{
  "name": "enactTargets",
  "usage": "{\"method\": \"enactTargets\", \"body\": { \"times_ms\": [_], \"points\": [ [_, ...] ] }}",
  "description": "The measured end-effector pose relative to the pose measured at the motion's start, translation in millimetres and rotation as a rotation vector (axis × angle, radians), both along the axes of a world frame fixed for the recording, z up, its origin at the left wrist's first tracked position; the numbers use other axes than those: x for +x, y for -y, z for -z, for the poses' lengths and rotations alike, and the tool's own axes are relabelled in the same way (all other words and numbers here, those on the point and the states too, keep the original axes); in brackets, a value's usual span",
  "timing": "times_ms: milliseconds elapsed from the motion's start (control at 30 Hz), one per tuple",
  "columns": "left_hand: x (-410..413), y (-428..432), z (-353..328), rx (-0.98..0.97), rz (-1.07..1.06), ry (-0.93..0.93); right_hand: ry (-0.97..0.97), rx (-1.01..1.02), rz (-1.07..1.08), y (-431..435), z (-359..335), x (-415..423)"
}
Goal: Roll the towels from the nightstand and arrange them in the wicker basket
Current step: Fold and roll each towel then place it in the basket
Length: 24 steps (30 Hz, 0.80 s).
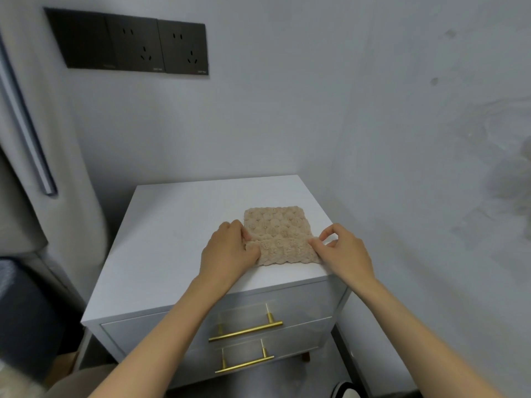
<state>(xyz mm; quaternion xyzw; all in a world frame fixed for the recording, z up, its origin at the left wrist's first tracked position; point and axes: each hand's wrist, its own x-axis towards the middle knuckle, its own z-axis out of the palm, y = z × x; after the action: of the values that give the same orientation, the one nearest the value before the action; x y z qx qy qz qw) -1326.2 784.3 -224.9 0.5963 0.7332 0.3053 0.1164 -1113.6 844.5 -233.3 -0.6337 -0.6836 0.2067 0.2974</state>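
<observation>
A beige textured towel [277,229] lies flat on the right part of the white nightstand top [178,225], near its front edge. My left hand [230,251] pinches the towel's left edge, where the cloth is bunched up a little. At the right edge, my right hand [339,248] pinches the cloth between thumb and forefinger. The near part of the towel forms a low fold between the two hands. No wicker basket is in view.
The nightstand stands in a corner against a grey wall [373,110] and has two drawers with brass bar handles [247,330]. Dark wall sockets [129,43] sit above it. A grey curtain [43,168] hangs at the left, with dark furniture [26,311] below it.
</observation>
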Motion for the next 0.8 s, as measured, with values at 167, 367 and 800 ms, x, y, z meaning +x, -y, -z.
{"method": "enactTargets", "body": {
  "times_ms": [167, 367, 800],
  "points": [
    [9.7, -0.2, 12.1, 0.33, 0.252, -0.225, 0.201, 0.351, -0.023, 7.5, 1.0, -5.9],
    [18.2, 6.4, 17.6, 0.317, 0.36, -0.256, 0.307, 0.7, -0.363, 8.4, 14.8, -10.3],
    [6.1, 7.2, 26.7, 0.182, 0.385, -0.287, 0.474, 0.645, -0.475, 11.6, 19.9, -3.0]
  ]
}}
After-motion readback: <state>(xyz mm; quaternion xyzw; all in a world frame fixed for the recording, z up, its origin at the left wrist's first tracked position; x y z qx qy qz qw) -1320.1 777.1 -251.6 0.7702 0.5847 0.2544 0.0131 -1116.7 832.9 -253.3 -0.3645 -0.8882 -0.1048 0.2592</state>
